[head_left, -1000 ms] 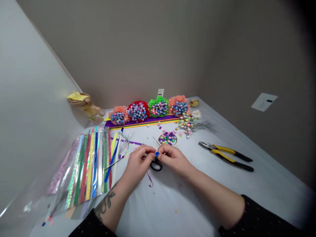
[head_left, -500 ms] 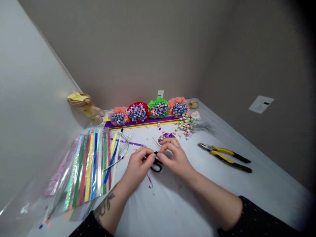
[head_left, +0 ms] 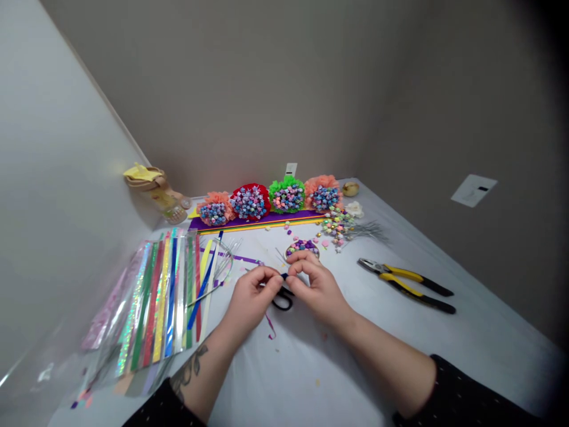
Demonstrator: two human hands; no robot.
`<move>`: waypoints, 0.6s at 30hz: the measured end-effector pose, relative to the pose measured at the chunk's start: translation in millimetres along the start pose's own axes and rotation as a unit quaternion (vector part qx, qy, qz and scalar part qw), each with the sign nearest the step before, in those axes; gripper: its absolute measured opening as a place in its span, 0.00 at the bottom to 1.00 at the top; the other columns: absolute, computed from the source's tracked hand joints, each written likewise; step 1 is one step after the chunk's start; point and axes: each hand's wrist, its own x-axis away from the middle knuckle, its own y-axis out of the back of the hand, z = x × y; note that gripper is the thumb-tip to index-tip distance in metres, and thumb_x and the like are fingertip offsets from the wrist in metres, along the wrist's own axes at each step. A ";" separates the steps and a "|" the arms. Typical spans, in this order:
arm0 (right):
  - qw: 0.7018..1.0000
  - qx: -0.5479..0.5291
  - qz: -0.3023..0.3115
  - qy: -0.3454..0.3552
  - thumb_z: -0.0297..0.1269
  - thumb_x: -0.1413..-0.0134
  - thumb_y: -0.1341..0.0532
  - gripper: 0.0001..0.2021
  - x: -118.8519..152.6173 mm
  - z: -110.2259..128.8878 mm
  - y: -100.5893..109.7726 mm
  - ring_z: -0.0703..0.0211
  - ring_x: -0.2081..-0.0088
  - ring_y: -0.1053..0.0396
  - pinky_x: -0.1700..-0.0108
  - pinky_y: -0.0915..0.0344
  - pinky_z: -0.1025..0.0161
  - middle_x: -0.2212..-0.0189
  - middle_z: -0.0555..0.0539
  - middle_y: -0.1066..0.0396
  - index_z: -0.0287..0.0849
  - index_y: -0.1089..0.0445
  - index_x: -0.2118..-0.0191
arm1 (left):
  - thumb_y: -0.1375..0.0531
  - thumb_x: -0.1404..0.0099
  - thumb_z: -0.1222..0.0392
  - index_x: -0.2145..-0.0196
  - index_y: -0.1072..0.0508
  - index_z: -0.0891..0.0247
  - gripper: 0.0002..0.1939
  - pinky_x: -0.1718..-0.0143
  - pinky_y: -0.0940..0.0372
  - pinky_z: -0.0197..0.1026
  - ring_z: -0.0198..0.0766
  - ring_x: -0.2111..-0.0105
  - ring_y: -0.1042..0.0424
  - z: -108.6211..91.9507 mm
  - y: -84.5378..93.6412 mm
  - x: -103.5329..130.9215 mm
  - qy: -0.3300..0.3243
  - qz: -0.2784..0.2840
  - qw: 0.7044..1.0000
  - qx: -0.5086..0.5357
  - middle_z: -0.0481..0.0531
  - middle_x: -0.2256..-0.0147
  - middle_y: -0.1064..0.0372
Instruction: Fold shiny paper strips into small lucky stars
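Note:
Between the fingertips of both hands is a small dark blue folded paper piece point(head_left: 285, 276), mostly covered by the fingers. My left hand point(head_left: 255, 296) pinches it from the left, thumb against forefinger. From the right, my right hand point(head_left: 315, 290) pinches it too, its other fingers curled. Black-handled scissors point(head_left: 283, 301) lie on the table under the hands, blades largely hidden. Just beyond the right hand stands a small round dish point(head_left: 303, 245) of purple, pink and blue paper stars. A curled purple strip point(head_left: 270, 327) lies below the left hand.
Several paper-star flowers point(head_left: 249, 201) line the back on coloured sheets point(head_left: 262, 224). Left are paper strips in clear sleeves point(head_left: 164, 302) and loose blue strips point(head_left: 205, 290). Right are yellow-black pliers point(head_left: 406, 284), wires point(head_left: 367, 231) and loose stars point(head_left: 338, 223). A jar point(head_left: 171, 204) stands back left.
The view has shifted very slightly. Both hands stay together at the same spot, and their fingertips have moved a little around the blue paper piece.

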 end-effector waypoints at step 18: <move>0.994 -0.056 0.083 -0.043 0.28 0.59 0.42 0.03 -3.7 4.5 3.4 0.56 0.59 0.36 0.53 0.44 0.58 0.64 0.46 0.39 0.40 0.35 0.79 | 0.39 0.47 0.55 0.77 0.32 0.67 0.11 0.83 0.54 0.30 0.25 0.85 0.49 4.4 2.1 -3.3 0.145 0.074 0.973 0.162 0.42 0.83 0.43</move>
